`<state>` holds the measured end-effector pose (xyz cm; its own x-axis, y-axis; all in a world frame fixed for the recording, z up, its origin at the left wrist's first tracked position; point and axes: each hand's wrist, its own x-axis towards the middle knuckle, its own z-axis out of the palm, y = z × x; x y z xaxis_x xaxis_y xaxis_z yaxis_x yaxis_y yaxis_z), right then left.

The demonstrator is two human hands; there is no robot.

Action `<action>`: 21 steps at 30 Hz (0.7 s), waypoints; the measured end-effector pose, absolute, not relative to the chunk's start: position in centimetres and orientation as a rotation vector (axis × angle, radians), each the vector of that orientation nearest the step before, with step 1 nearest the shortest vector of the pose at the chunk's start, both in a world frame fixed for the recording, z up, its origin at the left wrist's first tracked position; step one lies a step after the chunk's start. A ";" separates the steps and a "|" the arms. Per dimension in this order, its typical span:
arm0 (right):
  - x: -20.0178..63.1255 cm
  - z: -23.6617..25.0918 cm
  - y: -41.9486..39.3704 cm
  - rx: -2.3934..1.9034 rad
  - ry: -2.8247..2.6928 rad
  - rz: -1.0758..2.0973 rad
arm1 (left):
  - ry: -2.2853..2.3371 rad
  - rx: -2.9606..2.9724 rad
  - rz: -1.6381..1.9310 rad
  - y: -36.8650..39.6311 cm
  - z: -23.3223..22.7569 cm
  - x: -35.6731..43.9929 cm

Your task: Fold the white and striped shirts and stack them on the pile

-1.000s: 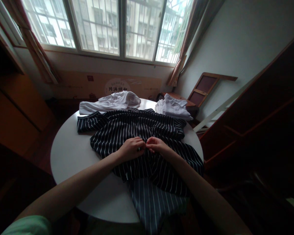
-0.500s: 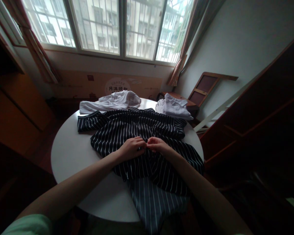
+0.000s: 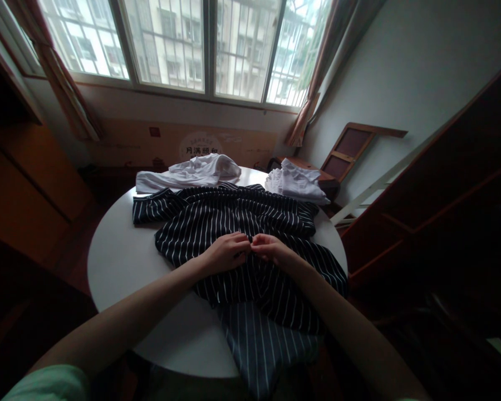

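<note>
Round white table (image 3: 121, 262) by the window.
We pinch the striped shirt (image 3: 234, 217) with our left hand (image 3: 227, 252) and right hand (image 3: 271, 249), fingertips together.

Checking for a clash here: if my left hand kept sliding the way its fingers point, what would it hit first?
Most likely the right hand. The left hand points rightward across the striped shirt, and the fingertips of both hands already look nearly touching, though depth is hard to judge.
</note>
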<state>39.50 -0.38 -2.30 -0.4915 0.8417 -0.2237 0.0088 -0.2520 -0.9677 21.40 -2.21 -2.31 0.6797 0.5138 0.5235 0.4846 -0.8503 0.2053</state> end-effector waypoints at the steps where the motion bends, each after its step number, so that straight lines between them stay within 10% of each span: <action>1: 39.5 -2.3 -0.4 -1.062 -1.404 1.801 | 0.842 2.833 0.907 -2.2 -2.3 21.4; 21: 39.4 -2.3 -0.4 -1.046 -1.398 1.806 | 1.075 2.766 0.949 -1.9 -2.5 21.1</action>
